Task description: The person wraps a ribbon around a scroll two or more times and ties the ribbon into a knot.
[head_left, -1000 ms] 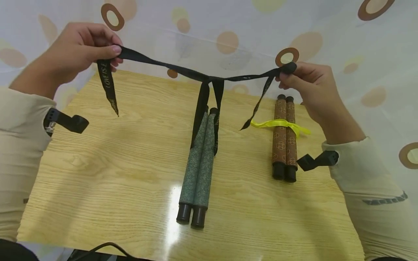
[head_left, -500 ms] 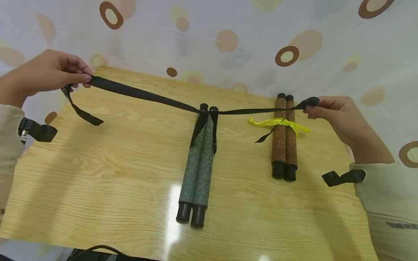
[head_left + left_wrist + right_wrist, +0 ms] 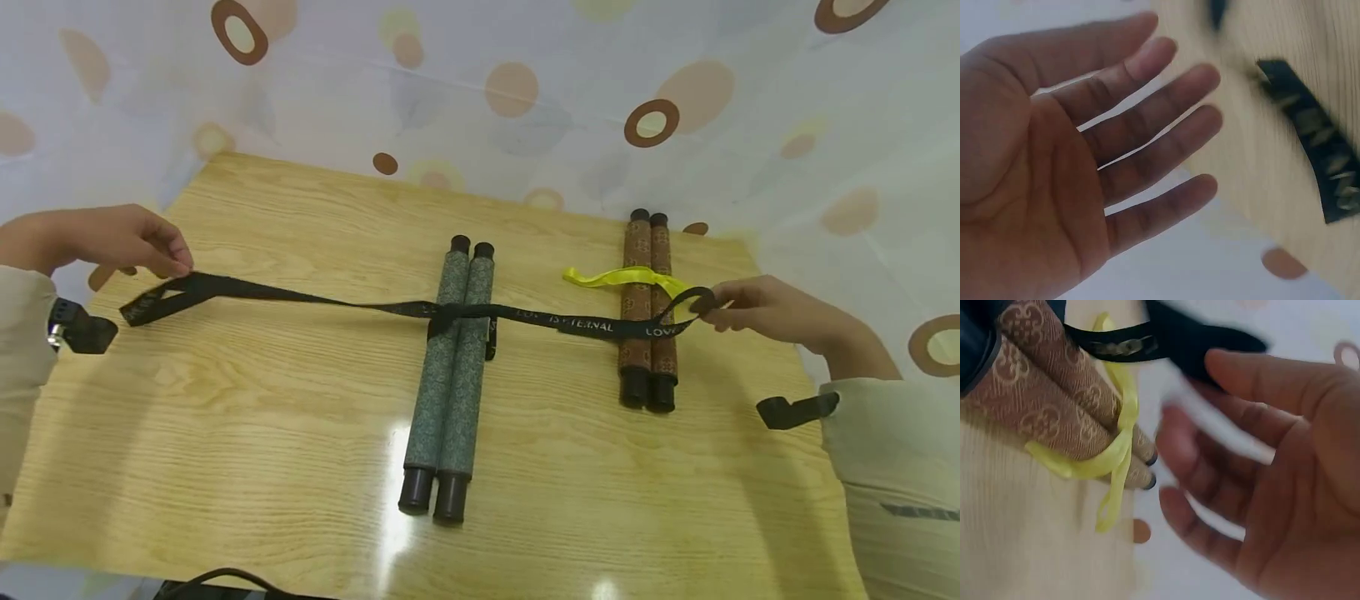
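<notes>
A black ribbon (image 3: 517, 314) with printed lettering stretches across a green patterned scroll (image 3: 457, 400), rolled from both ends into two rolls with dark end caps. It crosses over itself on the rolls. My left hand (image 3: 120, 237) is at the ribbon's left end; in the left wrist view that hand (image 3: 1085, 150) has straight, spread fingers, with the lettered ribbon end (image 3: 1319, 137) apart from them. My right hand (image 3: 780, 312) pinches the looped right end; in the right wrist view thumb and index finger of this hand (image 3: 1272, 469) are on the ribbon (image 3: 1191, 350).
A brown patterned scroll (image 3: 636, 342) tied with a yellow ribbon (image 3: 626, 277) lies on the right, under the black ribbon's right part. The wooden table (image 3: 247, 450) meets a patterned cloth (image 3: 450, 75) at the back. A dark cable (image 3: 232, 573) runs along the front edge.
Both hands have moved apart and down, lowering the black ribbon from above the green scroll's far end onto its rolls. My left fingers have let go of the ribbon.
</notes>
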Demonstrator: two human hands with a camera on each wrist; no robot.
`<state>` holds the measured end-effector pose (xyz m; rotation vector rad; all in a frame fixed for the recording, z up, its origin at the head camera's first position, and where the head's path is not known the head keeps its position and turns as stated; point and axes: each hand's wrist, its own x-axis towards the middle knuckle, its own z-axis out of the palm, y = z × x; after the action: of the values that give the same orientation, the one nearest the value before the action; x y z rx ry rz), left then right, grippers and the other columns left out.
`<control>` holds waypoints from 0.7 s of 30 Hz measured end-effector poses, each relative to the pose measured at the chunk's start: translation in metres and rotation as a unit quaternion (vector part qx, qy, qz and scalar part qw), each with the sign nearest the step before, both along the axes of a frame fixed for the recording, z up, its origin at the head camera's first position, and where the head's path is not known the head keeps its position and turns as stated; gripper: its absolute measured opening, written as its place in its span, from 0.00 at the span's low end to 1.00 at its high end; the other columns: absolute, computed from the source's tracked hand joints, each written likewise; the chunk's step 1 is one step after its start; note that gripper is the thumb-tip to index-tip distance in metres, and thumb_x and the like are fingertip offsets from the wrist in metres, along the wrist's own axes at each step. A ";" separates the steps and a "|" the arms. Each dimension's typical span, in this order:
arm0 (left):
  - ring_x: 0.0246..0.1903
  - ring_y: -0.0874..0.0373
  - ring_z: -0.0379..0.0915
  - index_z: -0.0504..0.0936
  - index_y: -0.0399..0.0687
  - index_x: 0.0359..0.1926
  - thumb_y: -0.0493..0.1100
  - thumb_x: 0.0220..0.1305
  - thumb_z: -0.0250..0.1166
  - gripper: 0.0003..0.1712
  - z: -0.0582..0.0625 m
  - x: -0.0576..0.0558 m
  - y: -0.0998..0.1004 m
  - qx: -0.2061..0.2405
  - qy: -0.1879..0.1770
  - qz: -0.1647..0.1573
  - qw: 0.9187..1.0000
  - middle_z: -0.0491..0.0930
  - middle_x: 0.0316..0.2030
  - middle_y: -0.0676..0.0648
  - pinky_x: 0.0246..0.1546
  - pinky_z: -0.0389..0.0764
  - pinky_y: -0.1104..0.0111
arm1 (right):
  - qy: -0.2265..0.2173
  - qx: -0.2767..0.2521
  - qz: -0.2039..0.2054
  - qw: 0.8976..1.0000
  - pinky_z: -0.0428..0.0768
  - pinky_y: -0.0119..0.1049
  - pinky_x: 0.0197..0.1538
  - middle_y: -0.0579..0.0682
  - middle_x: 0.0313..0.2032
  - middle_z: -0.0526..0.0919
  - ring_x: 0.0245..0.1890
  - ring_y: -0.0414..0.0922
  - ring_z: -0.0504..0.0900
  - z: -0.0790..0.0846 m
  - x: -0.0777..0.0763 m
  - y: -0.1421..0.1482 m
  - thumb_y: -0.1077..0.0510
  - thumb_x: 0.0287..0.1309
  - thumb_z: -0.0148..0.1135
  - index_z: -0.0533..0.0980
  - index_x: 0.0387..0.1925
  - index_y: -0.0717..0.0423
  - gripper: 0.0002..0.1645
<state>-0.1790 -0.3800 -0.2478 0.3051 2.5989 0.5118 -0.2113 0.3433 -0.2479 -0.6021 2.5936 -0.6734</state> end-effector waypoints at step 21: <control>0.23 0.56 0.68 0.79 0.41 0.31 0.41 0.66 0.58 0.09 -0.092 -0.020 0.214 0.160 0.129 -0.170 0.964 0.74 0.23 0.47 0.30 0.73 0.61 | 0.146 0.021 0.097 0.984 0.74 0.42 0.31 0.49 0.27 0.83 0.22 0.42 0.74 -0.081 0.008 -0.190 0.54 0.62 0.58 0.81 0.41 0.57 0.12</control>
<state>-0.1994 -0.1658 -0.3397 0.9659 2.6162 0.8101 -0.2037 0.1531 -0.3285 -0.9905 2.7543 -0.4965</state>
